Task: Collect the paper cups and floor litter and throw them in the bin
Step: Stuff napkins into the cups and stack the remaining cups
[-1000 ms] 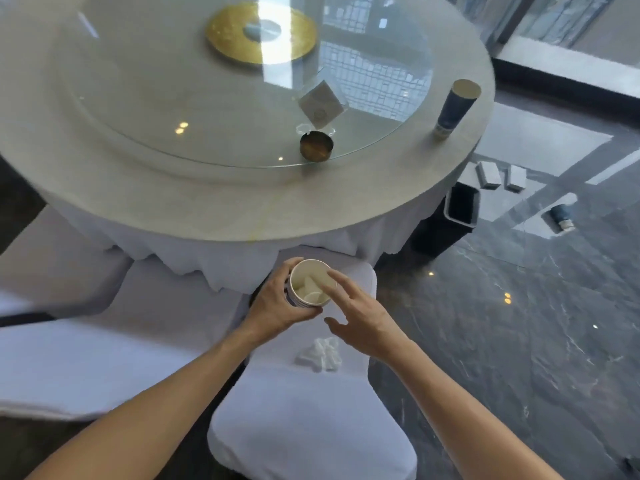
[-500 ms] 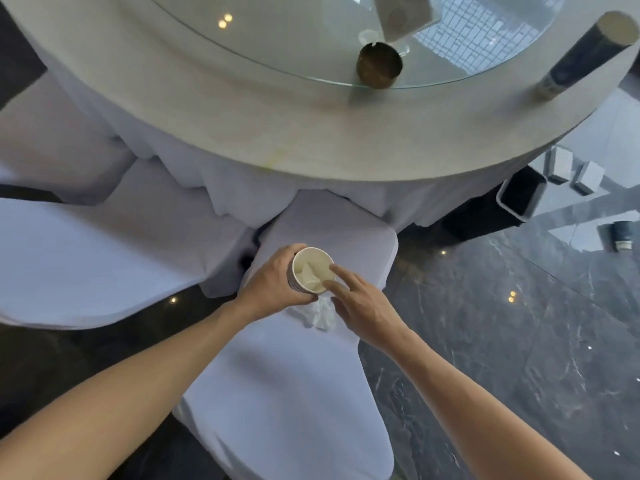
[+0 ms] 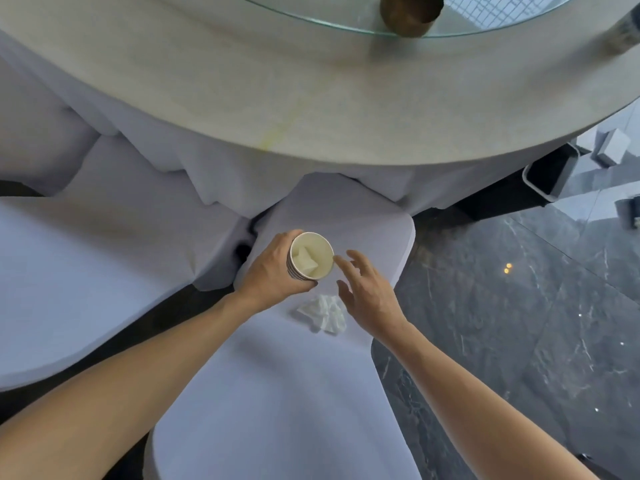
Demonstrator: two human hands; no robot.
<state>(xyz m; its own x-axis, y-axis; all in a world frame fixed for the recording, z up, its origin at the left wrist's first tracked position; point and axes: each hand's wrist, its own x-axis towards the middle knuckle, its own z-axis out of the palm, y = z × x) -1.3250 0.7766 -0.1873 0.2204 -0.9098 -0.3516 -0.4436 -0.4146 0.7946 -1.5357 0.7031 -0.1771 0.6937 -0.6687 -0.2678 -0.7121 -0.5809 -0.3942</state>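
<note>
My left hand (image 3: 273,271) grips a striped paper cup (image 3: 311,256) from its left side, above a white-covered chair seat (image 3: 287,393). A scrap of paper lies inside the cup. My right hand (image 3: 367,292) hovers just right of the cup with fingers spread and nothing in it, one fingertip near the rim. A crumpled white tissue (image 3: 323,313) lies on the seat below and between my hands. The black bin (image 3: 547,174) with a pale rim stands on the floor at the right, under the table's edge. Another dark cup (image 3: 632,216) lies on the floor at the far right edge.
The round table (image 3: 311,98) with a white cloth fills the top, its glass turntable carrying a brass-coloured pot (image 3: 410,13). A second white-covered chair (image 3: 86,271) stands to the left. Small white boxes (image 3: 613,150) sit on the dark marble floor (image 3: 519,323) at the right.
The view has tilted down and closer to the chair. My right hand has drawn back slightly from the cup's rim and opened its fingers; the left hand still holds the cup.
</note>
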